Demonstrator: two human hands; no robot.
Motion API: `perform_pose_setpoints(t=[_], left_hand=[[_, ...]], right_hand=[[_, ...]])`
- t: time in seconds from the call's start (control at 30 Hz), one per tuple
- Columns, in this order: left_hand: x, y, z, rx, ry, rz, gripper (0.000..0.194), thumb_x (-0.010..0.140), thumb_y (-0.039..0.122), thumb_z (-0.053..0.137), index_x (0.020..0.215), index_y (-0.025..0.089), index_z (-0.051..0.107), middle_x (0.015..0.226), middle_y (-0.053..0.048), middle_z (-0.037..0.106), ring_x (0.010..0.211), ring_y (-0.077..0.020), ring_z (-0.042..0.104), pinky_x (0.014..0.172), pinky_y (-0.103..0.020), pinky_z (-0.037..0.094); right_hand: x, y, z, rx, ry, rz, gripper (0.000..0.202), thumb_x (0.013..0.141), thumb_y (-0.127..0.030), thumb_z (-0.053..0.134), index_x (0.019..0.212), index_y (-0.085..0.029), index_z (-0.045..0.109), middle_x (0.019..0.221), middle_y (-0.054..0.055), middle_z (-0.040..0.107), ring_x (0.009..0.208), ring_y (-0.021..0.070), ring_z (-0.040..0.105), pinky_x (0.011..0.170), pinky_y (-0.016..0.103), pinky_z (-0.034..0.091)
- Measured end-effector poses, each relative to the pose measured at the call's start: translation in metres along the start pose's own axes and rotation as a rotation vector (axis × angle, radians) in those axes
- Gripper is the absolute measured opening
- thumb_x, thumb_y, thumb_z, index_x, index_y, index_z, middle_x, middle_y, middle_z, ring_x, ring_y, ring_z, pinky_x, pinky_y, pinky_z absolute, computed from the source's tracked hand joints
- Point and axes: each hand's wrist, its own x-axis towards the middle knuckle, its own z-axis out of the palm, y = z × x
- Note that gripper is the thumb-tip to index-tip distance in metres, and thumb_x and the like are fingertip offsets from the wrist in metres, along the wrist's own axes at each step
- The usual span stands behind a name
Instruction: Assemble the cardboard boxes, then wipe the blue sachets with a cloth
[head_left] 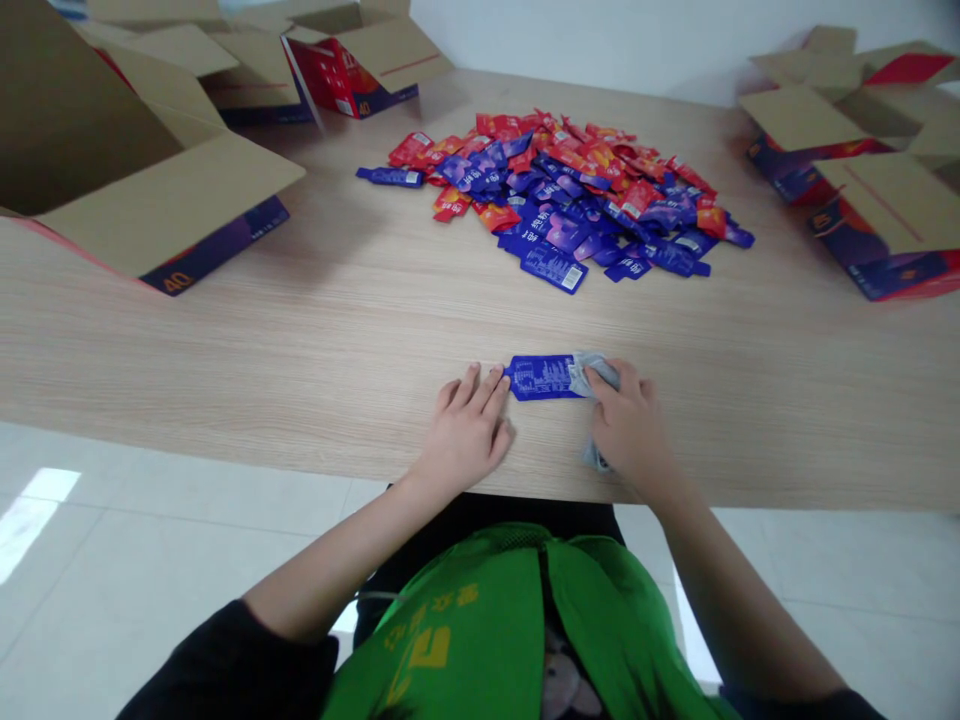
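One blue sachet (pixel 544 377) lies flat on the pale, wood-grained tabletop (pixel 337 350), near the edge closest to the person, its smooth film printed with fine white lettering. From where I stand, the left hand (pixel 466 432) is laid palm down, its fingers slightly apart and the tips at the sachet's narrow spout end. The right hand (pixel 634 420) has its fingers closed on a soft, crumpled grey cloth (pixel 596 370), which it presses over the sachet's other end; a loose fold hangs out below the palm.

Further back, a loose heap of sachets (pixel 570 200) spreads out, red and orange ones mostly behind, blue and purple ones mostly in front, all glossy and shaped like little flat bottles. Open cardboard cartons stand on both sides, the left cartons (pixel 210 235) and the right cartons (pixel 877 205), plain brown inside with printed red and blue outsides and flaps folded out.

The cloth hides the covered end of the sachet, and the right hand hides much of the cloth. I can't read the small print, nor count the heap, where pouches bury one another. Cartons are cut off at both sides, their insides mostly out of sight. The green vest (pixel 465 630) runs out of view below.
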Motion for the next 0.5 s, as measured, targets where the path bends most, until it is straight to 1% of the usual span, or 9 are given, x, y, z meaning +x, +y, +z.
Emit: perform_pose_setpoints(t=[0.07, 0.13, 0.2, 0.23, 0.3, 0.4, 0.5], left_hand=[[0.000, 0.000, 0.000, -0.002, -0.003, -0.001, 0.055, 0.099, 0.031, 0.045, 0.149, 0.010, 0.052, 0.160, -0.012, 0.045, 0.149, -0.0377, 0.038, 0.114, -0.053, 0.037], [0.000, 0.000, -0.001, -0.003, -0.008, -0.002, 0.055, 0.099, 0.031, 0.044, 0.149, 0.010, 0.052, 0.160, -0.012, 0.044, 0.149, -0.0376, 0.037, 0.114, -0.053, 0.037], [0.000, 0.001, -0.001, -0.001, -0.011, -0.003, 0.054, 0.099, 0.031, 0.044, 0.149, 0.011, 0.052, 0.161, -0.012, 0.043, 0.149, -0.0378, 0.037, 0.114, -0.053, 0.037], [0.000, 0.001, -0.002, 0.000, -0.011, -0.005, 0.054, 0.099, 0.031, 0.044, 0.149, 0.011, 0.052, 0.161, -0.012, 0.043, 0.149, -0.0379, 0.037, 0.114, -0.053, 0.037], [0.001, 0.001, -0.003, 0.001, -0.013, -0.007, 0.055, 0.098, 0.031, 0.045, 0.149, 0.012, 0.052, 0.160, -0.013, 0.044, 0.149, -0.0382, 0.037, 0.114, -0.053, 0.037], [0.001, 0.001, -0.004, -0.001, -0.026, -0.004, 0.053, 0.097, 0.031, 0.047, 0.146, 0.012, 0.055, 0.158, -0.013, 0.047, 0.149, -0.0386, 0.038, 0.113, -0.054, 0.038], [0.001, 0.001, -0.004, -0.002, -0.036, 0.004, 0.053, 0.097, 0.031, 0.047, 0.145, 0.011, 0.056, 0.159, -0.013, 0.046, 0.149, -0.0383, 0.037, 0.112, -0.053, 0.039]], right_hand=[[0.004, 0.004, -0.004, 0.066, 0.031, -0.001, 0.049, 0.093, -0.013, 0.038, 0.134, -0.015, 0.065, 0.140, 0.020, 0.052, 0.118, 0.0343, 0.052, 0.095, 0.052, 0.047], [0.009, 0.001, -0.009, 0.129, 0.102, -0.003, 0.048, 0.095, -0.015, 0.038, 0.135, -0.015, 0.063, 0.139, 0.020, 0.051, 0.122, 0.0340, 0.051, 0.099, 0.052, 0.045], [0.013, -0.011, -0.012, 0.178, 0.157, -0.041, 0.049, 0.096, -0.015, 0.037, 0.138, -0.015, 0.061, 0.142, 0.020, 0.049, 0.125, 0.0332, 0.050, 0.102, 0.052, 0.044], [0.014, -0.020, -0.012, 0.193, 0.160, -0.072, 0.050, 0.095, -0.015, 0.037, 0.140, -0.016, 0.060, 0.144, 0.019, 0.048, 0.126, 0.0328, 0.049, 0.103, 0.051, 0.043], [0.015, -0.040, -0.008, 0.194, 0.116, -0.138, 0.052, 0.095, -0.013, 0.037, 0.143, -0.017, 0.058, 0.148, 0.018, 0.046, 0.125, 0.0323, 0.049, 0.102, 0.050, 0.043], [0.013, -0.064, 0.002, 0.115, 0.019, -0.193, 0.052, 0.094, -0.013, 0.041, 0.141, -0.022, 0.061, 0.151, 0.014, 0.047, 0.116, 0.0327, 0.050, 0.096, 0.050, 0.044], [0.012, -0.069, 0.009, 0.037, -0.022, -0.204, 0.050, 0.093, -0.014, 0.045, 0.136, -0.026, 0.066, 0.152, 0.010, 0.049, 0.110, 0.0323, 0.050, 0.091, 0.051, 0.044]])
